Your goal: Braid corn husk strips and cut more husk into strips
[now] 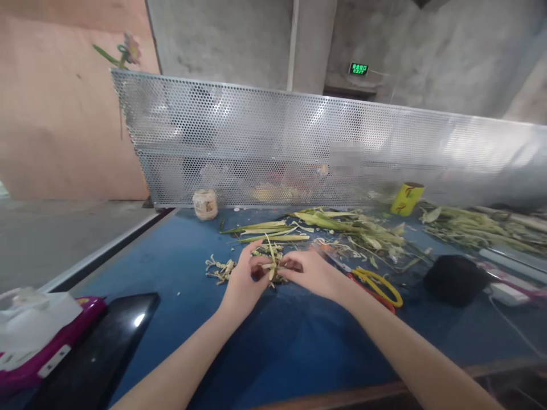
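Observation:
Both of my hands meet over the blue table [273,341]. My left hand [244,280] and my right hand [311,270] each pinch a small piece woven from pale green leaf strips [272,264], fingers closed on it from either side. Loose strip ends stick up and out between my fingers. A small heap of leaf scraps [219,269] lies just left of my left hand. Long cut leaves [273,229] lie on the table right behind the hands.
A perforated metal screen [325,148] walls off the table's far edge. Yellow-handled scissors [376,282], a black object [455,278], a yellow cup [407,198], a small jar [205,204] and more leaves [474,228] lie around. A dark tablet [106,347] and pink box [47,341] sit near left.

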The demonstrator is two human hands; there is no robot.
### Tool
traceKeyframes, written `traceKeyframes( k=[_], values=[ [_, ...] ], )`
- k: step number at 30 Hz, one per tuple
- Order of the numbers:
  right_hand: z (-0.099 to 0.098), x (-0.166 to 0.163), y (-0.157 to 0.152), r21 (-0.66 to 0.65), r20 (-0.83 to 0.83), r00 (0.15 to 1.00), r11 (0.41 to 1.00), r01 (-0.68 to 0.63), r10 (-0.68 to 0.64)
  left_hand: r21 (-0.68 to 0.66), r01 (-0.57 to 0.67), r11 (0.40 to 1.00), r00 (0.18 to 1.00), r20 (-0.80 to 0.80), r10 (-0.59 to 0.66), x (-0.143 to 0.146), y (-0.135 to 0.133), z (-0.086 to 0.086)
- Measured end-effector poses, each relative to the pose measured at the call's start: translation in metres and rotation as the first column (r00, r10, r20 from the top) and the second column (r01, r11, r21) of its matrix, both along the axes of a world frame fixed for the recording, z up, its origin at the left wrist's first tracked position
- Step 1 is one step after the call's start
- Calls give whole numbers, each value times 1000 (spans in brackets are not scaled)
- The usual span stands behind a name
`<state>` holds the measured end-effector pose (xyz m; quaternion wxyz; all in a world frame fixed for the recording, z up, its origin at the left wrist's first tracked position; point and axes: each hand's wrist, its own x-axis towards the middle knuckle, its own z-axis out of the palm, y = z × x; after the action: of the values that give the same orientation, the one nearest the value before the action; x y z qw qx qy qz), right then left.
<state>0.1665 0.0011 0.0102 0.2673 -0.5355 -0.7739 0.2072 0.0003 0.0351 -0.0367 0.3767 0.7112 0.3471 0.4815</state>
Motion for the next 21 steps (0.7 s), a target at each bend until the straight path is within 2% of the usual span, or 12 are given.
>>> traceKeyframes(
  k=[3,7,12,16,21],
  values=[
    [-3,-14,-1,38,75,996,998,54,-57,1,-24,1000,1000,-2,24,-1,2,0],
    [1,-24,2,18,127,991,999,39,-41,-26,-76,997,997,30,77,-3,2,5],
    [-4,-25,9,104,75,997,994,20,-28,-37,-100,994,994,38,101,-6,-1,8],
    [-12,-20,9,144,107,991,987,70,-86,-19,-51,999,998,-29,50,-1,-4,5],
    [-12,-14,4,163,169,975,979,119,-146,-30,-12,999,999,-37,11,7,-12,7]
  ],
)
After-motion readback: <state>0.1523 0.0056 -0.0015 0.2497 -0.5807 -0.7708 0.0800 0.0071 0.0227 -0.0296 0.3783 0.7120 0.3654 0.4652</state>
